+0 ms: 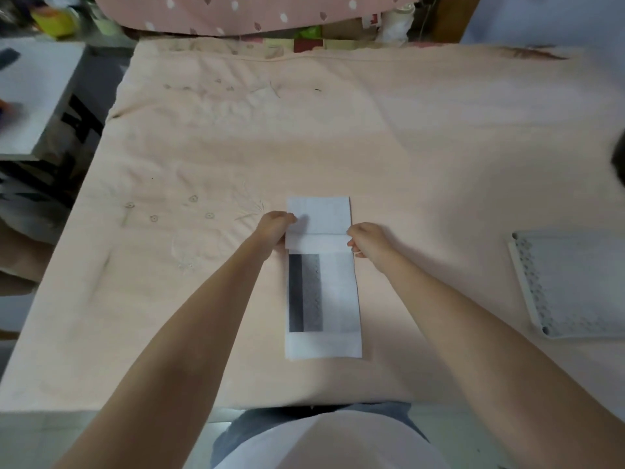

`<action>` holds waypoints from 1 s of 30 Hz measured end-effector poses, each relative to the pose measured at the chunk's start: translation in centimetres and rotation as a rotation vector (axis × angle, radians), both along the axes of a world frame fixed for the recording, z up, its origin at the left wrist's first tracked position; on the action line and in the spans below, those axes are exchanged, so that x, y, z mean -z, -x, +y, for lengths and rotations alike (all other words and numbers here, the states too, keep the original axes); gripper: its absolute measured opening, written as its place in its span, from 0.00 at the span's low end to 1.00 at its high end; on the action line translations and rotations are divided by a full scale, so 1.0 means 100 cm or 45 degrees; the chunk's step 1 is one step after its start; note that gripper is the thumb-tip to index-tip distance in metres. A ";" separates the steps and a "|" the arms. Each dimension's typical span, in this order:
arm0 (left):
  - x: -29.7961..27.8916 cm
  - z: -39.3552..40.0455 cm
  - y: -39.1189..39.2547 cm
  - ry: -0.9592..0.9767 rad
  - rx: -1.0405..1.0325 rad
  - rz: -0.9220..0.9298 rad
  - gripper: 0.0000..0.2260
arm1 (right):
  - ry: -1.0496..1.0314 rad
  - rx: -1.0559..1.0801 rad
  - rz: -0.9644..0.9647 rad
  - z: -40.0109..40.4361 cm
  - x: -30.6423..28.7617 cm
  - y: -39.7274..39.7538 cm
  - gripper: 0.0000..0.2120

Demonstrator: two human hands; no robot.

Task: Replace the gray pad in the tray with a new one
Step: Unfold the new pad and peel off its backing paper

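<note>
A long folded pad (321,292) lies lengthwise on the pink cloth in front of me, white with a grey and dark strip on its near left part. A fold crosses it near its far end. My left hand (274,230) pinches the pad's left edge at that fold. My right hand (367,238) pinches its right edge at the same place. The white tray (527,289) sits at the right edge of the view, lined with a pale pad (585,282); part of it is cut off.
The pink cloth (338,137) covers the whole table. A white shelf (33,96) and cluttered items stand past the left edge. A spotted pink fabric (253,11) and boxes lie beyond the far edge. My torso is at the near edge.
</note>
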State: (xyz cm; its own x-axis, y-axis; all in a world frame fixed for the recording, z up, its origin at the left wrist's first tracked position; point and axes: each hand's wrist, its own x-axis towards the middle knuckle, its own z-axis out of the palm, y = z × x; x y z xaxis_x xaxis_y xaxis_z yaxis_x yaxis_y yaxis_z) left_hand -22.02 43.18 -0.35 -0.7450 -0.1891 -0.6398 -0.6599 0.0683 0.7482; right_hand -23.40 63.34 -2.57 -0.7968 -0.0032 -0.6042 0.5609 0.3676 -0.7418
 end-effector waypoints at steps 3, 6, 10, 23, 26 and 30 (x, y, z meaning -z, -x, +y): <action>0.008 0.000 0.000 0.196 0.013 0.069 0.17 | -0.068 -0.008 0.086 0.002 0.010 0.002 0.03; 0.013 0.001 -0.002 0.545 -0.010 0.152 0.16 | -0.104 0.098 0.155 0.007 0.017 0.007 0.04; 0.023 0.004 -0.006 0.539 0.121 0.062 0.14 | -0.078 0.103 0.145 0.005 0.020 0.011 0.03; 0.010 0.020 0.001 0.031 -0.139 0.045 0.17 | -0.099 0.159 0.100 -0.010 0.013 0.020 0.08; 0.005 0.015 0.007 -0.056 -0.247 0.089 0.15 | 0.004 0.204 -0.006 -0.013 -0.001 0.025 0.07; -0.008 0.007 0.023 -0.199 -0.330 0.154 0.10 | 0.173 0.214 -0.182 -0.017 -0.025 0.039 0.14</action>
